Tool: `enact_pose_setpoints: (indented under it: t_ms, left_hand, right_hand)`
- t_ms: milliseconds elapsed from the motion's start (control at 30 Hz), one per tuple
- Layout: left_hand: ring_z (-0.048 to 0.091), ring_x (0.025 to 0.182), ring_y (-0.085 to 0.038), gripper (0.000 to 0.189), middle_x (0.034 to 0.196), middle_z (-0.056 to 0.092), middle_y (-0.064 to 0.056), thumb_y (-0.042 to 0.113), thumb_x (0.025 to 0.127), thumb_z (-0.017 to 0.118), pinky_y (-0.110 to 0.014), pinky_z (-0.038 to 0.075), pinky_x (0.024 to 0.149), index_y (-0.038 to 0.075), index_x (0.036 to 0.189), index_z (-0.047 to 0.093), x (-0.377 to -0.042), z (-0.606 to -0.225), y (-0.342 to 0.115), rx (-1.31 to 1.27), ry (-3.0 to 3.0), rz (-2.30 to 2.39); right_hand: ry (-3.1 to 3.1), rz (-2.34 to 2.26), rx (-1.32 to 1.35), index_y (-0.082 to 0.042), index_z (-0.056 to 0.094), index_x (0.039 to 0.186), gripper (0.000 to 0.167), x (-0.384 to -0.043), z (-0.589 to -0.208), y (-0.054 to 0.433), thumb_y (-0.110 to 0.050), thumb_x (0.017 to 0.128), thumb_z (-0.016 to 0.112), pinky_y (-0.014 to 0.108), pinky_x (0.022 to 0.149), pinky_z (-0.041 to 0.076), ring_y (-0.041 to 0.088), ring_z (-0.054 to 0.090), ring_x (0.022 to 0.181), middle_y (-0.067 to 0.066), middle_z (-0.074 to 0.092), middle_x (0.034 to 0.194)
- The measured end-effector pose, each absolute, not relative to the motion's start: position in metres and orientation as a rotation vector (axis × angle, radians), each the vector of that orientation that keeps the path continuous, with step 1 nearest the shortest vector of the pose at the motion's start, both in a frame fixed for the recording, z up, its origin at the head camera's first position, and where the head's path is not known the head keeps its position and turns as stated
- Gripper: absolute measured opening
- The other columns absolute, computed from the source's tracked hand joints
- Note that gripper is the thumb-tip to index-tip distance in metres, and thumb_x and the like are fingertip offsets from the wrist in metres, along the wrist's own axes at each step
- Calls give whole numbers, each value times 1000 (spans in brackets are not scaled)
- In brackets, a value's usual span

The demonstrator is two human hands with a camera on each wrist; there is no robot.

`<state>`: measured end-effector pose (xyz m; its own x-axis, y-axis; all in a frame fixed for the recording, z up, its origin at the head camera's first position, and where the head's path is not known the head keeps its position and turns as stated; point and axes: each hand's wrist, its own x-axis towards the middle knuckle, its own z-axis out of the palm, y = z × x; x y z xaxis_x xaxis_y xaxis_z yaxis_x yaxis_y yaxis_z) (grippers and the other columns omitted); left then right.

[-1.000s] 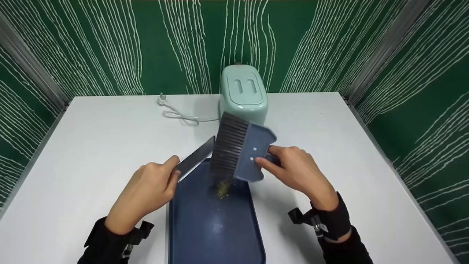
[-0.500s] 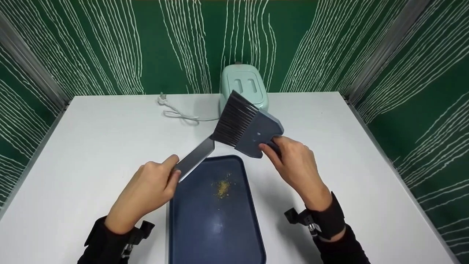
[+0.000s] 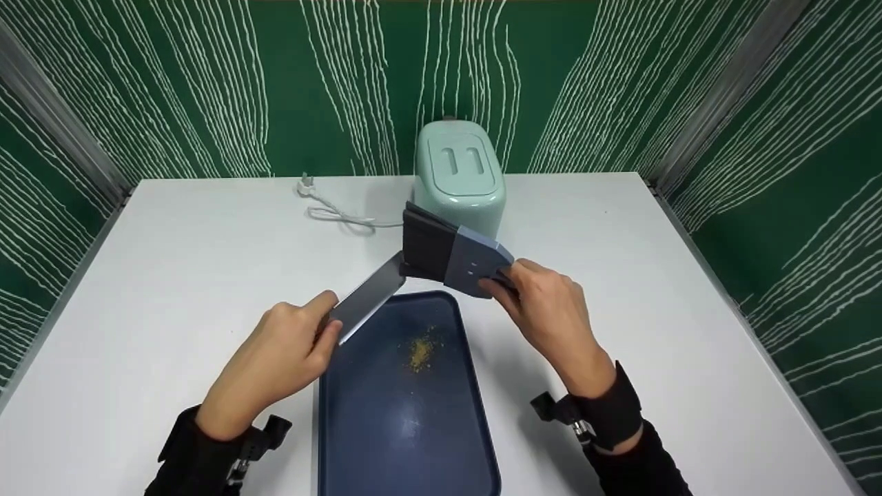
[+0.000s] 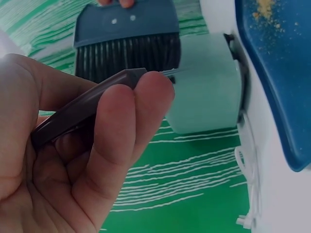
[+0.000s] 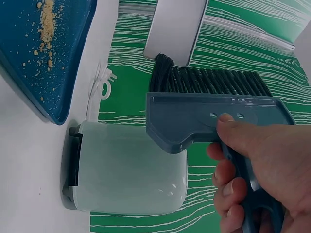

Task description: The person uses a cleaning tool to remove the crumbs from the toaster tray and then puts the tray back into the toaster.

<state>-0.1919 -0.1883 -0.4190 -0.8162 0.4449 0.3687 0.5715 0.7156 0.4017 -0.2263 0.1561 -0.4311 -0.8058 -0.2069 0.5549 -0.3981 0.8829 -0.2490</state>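
My left hand [image 3: 279, 351] grips the dark end of a narrow, flat metal crumb tray [image 3: 368, 297], tilted over the left far part of a blue serving tray [image 3: 406, 448]. My right hand [image 3: 551, 313] holds a blue hand brush [image 3: 475, 262] by its handle, thumb on the brush head in the right wrist view. The black bristles [image 3: 428, 246] meet the crumb tray's far end, and some bend there in the right wrist view [image 5: 167, 68]. A small heap of yellowish crumbs [image 3: 420, 353] lies on the serving tray, below the brush.
A mint-green toaster [image 3: 460, 165] stands at the back of the white table [image 3: 207, 275], behind the brush. Its white cord and plug [image 3: 337, 215] lie to its left. Green walls with white lines [image 3: 331, 76] enclose the table's back and sides.
The brush first swung up and back off the serving tray, uncovering the crumbs, then came down with its bristles against the crumb tray's tip. My left hand stays almost still.
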Motion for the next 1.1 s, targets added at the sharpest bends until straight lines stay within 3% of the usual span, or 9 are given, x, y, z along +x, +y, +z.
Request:
enact_pose_setpoints:
  t_ms: [633,1100]
  left_hand:
    - [33,49,-2,22,58,32,13,-2,97,66,-20,27,49,7,84,51,-192,-421,-188,-800,-2657,-641]
    - [31,50,-2,23,58,30,13,-3,96,65,-20,25,49,7,83,50,-192,-422,-187,-828,-2652,-652]
  right_hand:
    - [-2759,468,440,-19,50,68,45,-222,-415,166,-38,98,78,34,51,33,18,45,55,-6,42,59]
    - [-2521,490,415,-17,52,70,43,-221,-419,164,-33,96,82,35,51,34,17,45,53,-1,48,62]
